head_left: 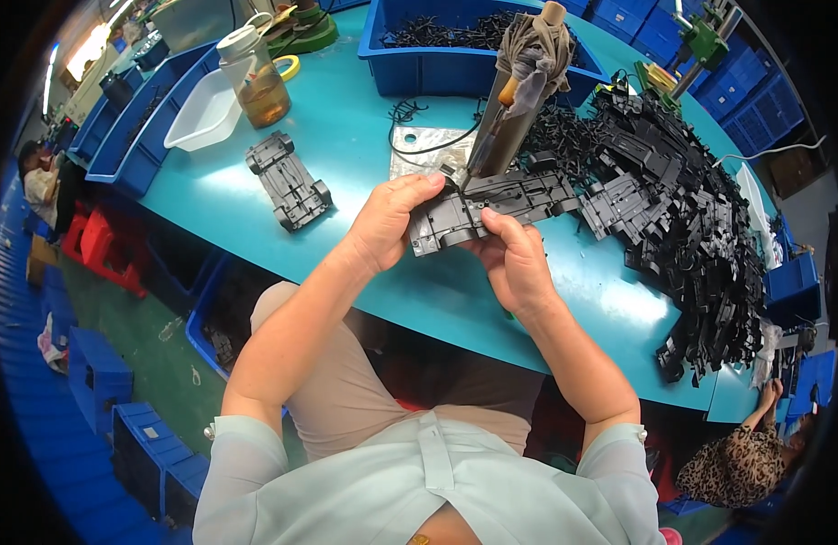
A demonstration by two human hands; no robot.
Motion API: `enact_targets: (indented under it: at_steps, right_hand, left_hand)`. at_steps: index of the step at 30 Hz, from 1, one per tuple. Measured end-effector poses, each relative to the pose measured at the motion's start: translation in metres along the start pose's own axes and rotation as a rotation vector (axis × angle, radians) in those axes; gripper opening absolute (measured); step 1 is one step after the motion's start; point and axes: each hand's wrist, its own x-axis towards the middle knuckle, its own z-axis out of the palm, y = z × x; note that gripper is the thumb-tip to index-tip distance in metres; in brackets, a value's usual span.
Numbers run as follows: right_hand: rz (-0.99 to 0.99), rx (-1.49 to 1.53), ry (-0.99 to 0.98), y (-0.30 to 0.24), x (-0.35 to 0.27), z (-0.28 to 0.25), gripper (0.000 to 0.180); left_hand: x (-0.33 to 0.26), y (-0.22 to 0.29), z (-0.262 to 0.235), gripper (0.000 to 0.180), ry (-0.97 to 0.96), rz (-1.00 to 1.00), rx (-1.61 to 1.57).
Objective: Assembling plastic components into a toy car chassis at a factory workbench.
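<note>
Both of my hands hold a black plastic toy-car chassis (pixel 451 222) tilted over the near part of the table. The fingers of my left hand (pixel 382 222) are closed on its left end, beside a wheel. My right hand (pixel 516 263) grips its near edge, thumb on top and the other fingers mostly hidden below. Just beyond, the tip of a thin tool with an orange grip (pixel 507 91) points down close to the chassis; whether they touch I cannot tell. It stands against a metal post (pixel 508 143) topped with wrapped grey cloth (pixel 535 54). A second chassis (pixel 290 182) lies to the left.
A heap of black chassis (pixel 691 227) covers the table's right side, with small black parts (pixel 560 132) beside it. At the back stand a blue bin (pixel 428 71), a jar of brown liquid (pixel 255 82) and a white tray (pixel 205 113). Another person (pixel 741 459) sits at lower right.
</note>
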Motion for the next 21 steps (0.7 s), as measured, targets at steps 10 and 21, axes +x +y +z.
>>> enact_targets:
  at_steps: [10,21]
  right_hand:
    - [0.002,-0.003,0.017,-0.003,-0.001,0.006,0.021]
    - [-0.023,-0.039,-0.001,-0.008,-0.001,0.012,0.021]
  left_hand:
    - [-0.006,0.005,0.006,0.031,0.009,-0.013,0.082]
    - [-0.006,0.005,0.007,0.037,0.043,-0.025,0.148]
